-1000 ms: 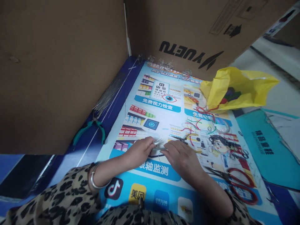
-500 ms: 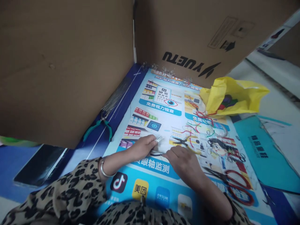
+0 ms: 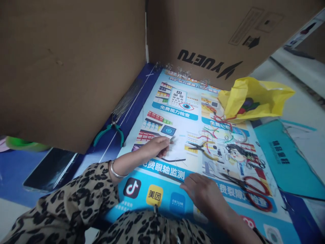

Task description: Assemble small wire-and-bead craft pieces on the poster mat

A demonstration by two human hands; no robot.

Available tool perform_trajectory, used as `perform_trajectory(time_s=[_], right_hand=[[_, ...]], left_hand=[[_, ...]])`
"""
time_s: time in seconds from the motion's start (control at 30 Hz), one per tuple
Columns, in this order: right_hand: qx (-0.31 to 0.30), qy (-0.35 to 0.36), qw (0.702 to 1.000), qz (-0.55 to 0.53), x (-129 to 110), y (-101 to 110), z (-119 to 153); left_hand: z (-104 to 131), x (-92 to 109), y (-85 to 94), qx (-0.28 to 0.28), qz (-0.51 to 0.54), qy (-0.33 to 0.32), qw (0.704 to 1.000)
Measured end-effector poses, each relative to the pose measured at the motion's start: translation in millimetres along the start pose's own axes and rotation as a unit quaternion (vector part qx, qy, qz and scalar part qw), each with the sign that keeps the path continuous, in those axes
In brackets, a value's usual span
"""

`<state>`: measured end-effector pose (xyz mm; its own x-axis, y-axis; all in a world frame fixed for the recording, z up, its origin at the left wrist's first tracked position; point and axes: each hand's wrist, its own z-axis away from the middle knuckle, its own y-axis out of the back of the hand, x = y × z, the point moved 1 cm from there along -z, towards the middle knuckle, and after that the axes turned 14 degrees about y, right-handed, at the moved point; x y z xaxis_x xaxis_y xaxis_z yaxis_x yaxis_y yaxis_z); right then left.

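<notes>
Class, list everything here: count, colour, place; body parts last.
Walls: two, brown, left and far
Poster: one, blue and white, centre
Bag: one, yellow, far right
Bundles: several, multicoloured, in bag
Cords: several, red and green, near bag
Scissors: one, red-handled, right
Teal pliers: one, left
Yellow pliers: one, centre
Wires: many, grey, beyond teal pliers
Card: one, teal, right
Panel: one, black, left
Object: one, green, left
Strip: one, pale, in left hand
Bracelet: one, silver, left wrist
Sleeves: two, leopard print, bottom
Left hand: one, bare, centre
Right hand: one, bare, lower centre

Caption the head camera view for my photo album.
Left hand pinching something thin, right hand apart, over a printed poster with yellow-handled pliers and red-handled scissors.
</notes>
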<state>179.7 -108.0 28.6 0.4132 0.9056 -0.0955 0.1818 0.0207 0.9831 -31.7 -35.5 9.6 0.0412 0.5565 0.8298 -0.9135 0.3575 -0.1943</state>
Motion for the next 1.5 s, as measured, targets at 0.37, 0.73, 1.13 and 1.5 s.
perform_trajectory(time_s=[0.37,0.73,1.13,1.5], right_hand=[[-0.017,-0.035,0.999,0.002,1,1,8],[0.157,-0.196,0.953,-0.171,64,-3,-18],[0.376,-0.329,0.733,-0.46,71,-29,-47],[0.432,-0.334,0.627,-0.556,64,-35,-67]], left_hand=[[-2,3,11.3,0.151,-0.33,-0.167,0.917],[-31,2,-13.1,0.169,-0.545,-0.254,0.781],[-14,3,-3.3,0.292,0.115,-0.185,0.931],[-17,-6,-27.1,0.262,0.094,-0.158,0.947]])
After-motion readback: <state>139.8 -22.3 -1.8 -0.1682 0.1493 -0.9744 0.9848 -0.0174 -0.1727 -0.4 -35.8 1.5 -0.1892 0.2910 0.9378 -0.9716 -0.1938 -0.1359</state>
